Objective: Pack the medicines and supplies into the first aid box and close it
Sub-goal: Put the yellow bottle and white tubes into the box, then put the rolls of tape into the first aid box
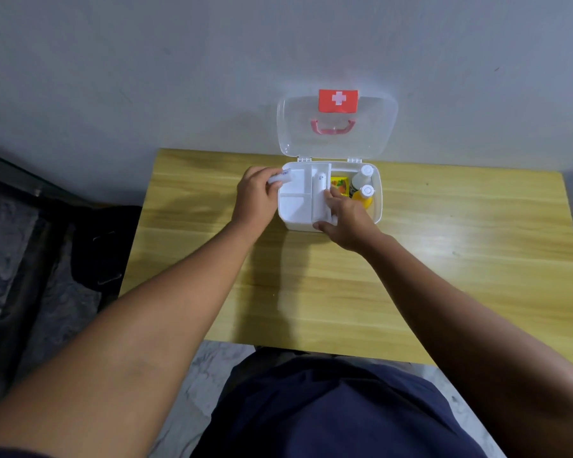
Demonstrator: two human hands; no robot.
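A white first aid box stands open at the back of the table, its clear lid with a red cross label leaning on the wall. A white divided tray sits in its left half. To the tray's right lie a yellow packet, a white bottle and an orange bottle. My left hand grips a small white tube over the tray's back left corner. My right hand holds the tray's right edge, beside a long white item lying in the narrow compartment.
The wooden table stands against a grey wall. A dark bag lies on the floor to the left. My dark blue clothing fills the bottom of the view.
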